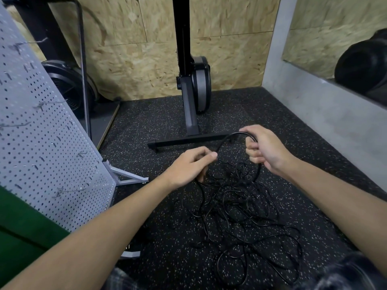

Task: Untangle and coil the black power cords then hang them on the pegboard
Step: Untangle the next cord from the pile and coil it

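A left hand (192, 165) pinches and a right hand (267, 149) clenches one black power cord (230, 135) arched between them, above a tangled cord pile (240, 208) on speckled floor (146, 122) beside a pegboard (41, 126).

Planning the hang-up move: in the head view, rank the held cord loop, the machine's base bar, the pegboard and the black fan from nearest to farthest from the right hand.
1. cord loop: gripped in the right hand.
2. base bar: on the floor, just ahead-left.
3. pegboard: standing at the left.
4. black fan: back-left corner, beyond the pegboard.
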### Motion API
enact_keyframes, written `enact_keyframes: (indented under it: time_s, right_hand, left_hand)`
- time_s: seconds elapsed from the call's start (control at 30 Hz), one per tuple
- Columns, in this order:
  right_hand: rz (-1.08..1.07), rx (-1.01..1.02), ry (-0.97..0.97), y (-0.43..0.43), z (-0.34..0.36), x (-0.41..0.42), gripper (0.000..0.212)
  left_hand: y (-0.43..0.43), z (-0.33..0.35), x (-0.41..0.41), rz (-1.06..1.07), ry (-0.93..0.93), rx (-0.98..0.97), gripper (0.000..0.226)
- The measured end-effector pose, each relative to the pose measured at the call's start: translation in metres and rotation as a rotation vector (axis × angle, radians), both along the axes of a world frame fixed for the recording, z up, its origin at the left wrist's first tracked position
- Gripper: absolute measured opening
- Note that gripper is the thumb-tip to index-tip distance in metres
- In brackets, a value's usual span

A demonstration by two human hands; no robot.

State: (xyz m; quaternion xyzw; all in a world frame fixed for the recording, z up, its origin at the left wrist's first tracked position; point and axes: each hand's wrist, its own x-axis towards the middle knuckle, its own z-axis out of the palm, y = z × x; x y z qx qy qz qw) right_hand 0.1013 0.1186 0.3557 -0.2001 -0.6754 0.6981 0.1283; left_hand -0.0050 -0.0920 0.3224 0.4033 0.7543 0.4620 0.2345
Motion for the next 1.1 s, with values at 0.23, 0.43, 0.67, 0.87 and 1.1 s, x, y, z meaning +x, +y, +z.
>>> enact_keyframes:
  time_s: [0.23,0.43,0.67,0.87,1.1]
  right_hand:
    - [0.026,0.099,-0.012,-0.016,-0.003,0.0,0.029]
    - [0.139,0.013,-0.11,-0.028,-0.008,0.004,0.038]
    - [0.182,0.052,-0.065,-0.054,-0.024,-0.018,0.043]
    - [0.033,0.112,-0.097,-0.061,-0.028,-0.04,0.034]
    - [0.097,-0.045,-0.011,-0.052,-0.011,-0.031,0.038]
  left_hand:
    - [0.016,0.007,0.005,0.15,-0.021,0.205,0.028]
    - [0.02,0.004,0.01,0.128,0.034,0.266,0.018]
    - [0.024,0.005,0.017,0.16,-0.094,0.33,0.009]
    - [0.019,-0.005,0.021,0.327,0.018,0.176,0.035]
    - [-0.006,-0.036,-0.009,0.076,0.121,-0.027,0.033]
